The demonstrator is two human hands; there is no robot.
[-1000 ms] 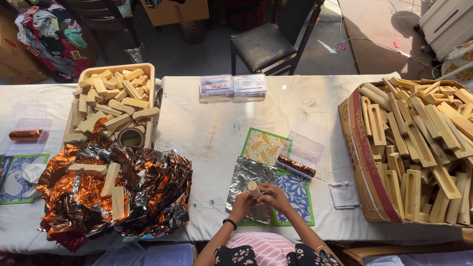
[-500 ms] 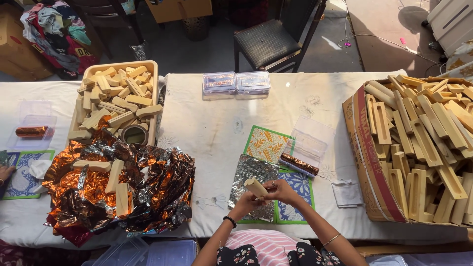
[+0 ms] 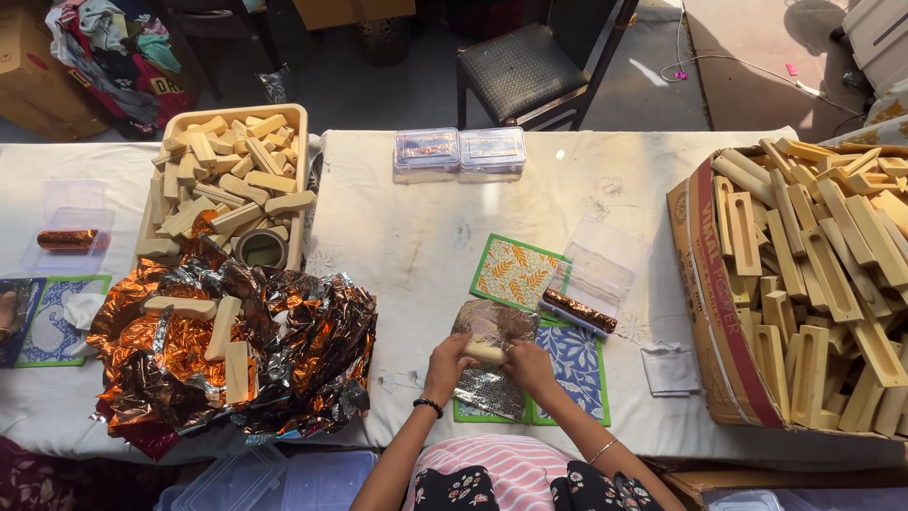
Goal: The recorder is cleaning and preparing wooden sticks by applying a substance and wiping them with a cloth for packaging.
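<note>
While gripped, pale wooden block (image 3: 485, 352), crinkled silver foil (image 3: 492, 326)

Pale wooden block (image 3: 486, 352) — lying across crinkled foil sheet (image 3: 492, 378).

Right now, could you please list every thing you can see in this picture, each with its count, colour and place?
pale wooden block: one, cream, held between both hands over the foil sheet
silver foil sheet: one, on the blue patterned mat
patterned square mats: three near centre, green-edged
copper foil-wrapped bar: one, in open clear box
clear plastic lidded boxes: two, table's far edge
crumpled copper foil heap: one, left, three blocks on it
wooden tray of blocks: one, far left
cardboard box of wooden blocks: one, right
black chair: one, behind table
white table cover: one
left hand: on block, black wristband
right hand: on block, thin bangle
</note>
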